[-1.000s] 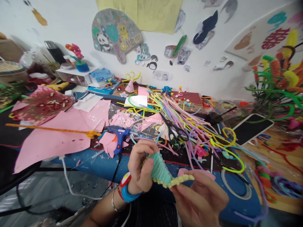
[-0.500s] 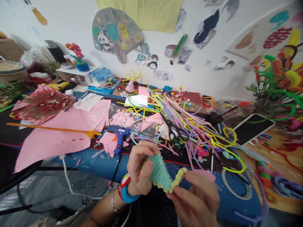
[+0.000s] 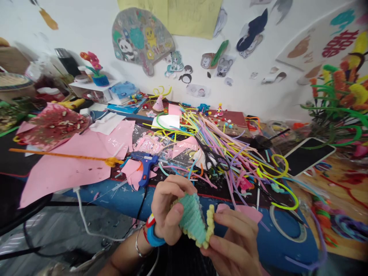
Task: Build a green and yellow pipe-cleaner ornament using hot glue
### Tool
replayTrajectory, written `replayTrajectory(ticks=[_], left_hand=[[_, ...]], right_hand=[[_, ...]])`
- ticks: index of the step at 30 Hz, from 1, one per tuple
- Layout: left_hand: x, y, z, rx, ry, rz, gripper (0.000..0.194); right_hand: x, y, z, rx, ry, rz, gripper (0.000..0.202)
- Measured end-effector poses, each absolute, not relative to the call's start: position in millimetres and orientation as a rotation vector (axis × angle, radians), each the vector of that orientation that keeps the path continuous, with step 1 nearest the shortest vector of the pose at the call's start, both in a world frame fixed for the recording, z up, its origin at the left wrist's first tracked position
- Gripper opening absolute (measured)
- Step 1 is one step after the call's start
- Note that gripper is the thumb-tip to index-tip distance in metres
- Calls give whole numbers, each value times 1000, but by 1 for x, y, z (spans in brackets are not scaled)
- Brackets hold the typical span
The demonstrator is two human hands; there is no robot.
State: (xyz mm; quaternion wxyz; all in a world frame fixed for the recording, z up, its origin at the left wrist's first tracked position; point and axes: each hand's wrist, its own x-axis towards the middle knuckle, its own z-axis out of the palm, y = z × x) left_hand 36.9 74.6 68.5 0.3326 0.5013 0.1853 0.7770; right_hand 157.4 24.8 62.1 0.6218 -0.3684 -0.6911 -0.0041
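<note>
My left hand [image 3: 169, 209] is closed on a turquoise fuzzy triangular piece [image 3: 192, 218] made of rows of pipe cleaner. A bumpy pale yellow trim [image 3: 211, 220] runs along its lower edge and bends up at the right corner as a loose end. The thumb and fingers of my right hand [image 3: 235, 239] pinch this trim near the corner. Between the loose end and the triangle's right side a narrow gap shows. Past my hands, a blue hot glue gun [image 3: 147, 166] rests on the table.
Behind my hands lie black scissors [image 3: 214, 157] and a heap of pastel pipe cleaners [image 3: 221, 136]. Pink sheets [image 3: 69, 170] spread at the left, with an orange pipe-cleaner stem [image 3: 63, 155] across them. A phone [image 3: 309, 153] and a roll of tape [image 3: 287, 226] are at the right.
The loose end of the yellow trim has swung up and left, closer to the triangle's right side. Both hands have shifted slightly left, and the triangle is a little lower.
</note>
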Motion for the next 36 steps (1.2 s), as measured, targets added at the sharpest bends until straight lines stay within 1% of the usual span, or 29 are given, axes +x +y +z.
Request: replayTrajectory(ticks=[4,12,19,27,32,36], left_hand=[[37,73,69,1301,473,2031,13],[38,69,71,1308,468,2044,11],[37,69,73,1299,478,2053,10],[37,68,72,1285,533,2040,9],[36,69,70,1331,600,1972,12],[35,70,67,1371,674,1937,13]], right_hand=[[158,23,65,-847,-1632,-2,18],[167,22,69,-839,-1760,-133,16],[172,21,72,-833,-1815,-173,14],[164,20,70,-856,-1735,-120,12],[156,23,69,-861,-1625,-9,13],[158,22,62,-892,-1616,57,6]])
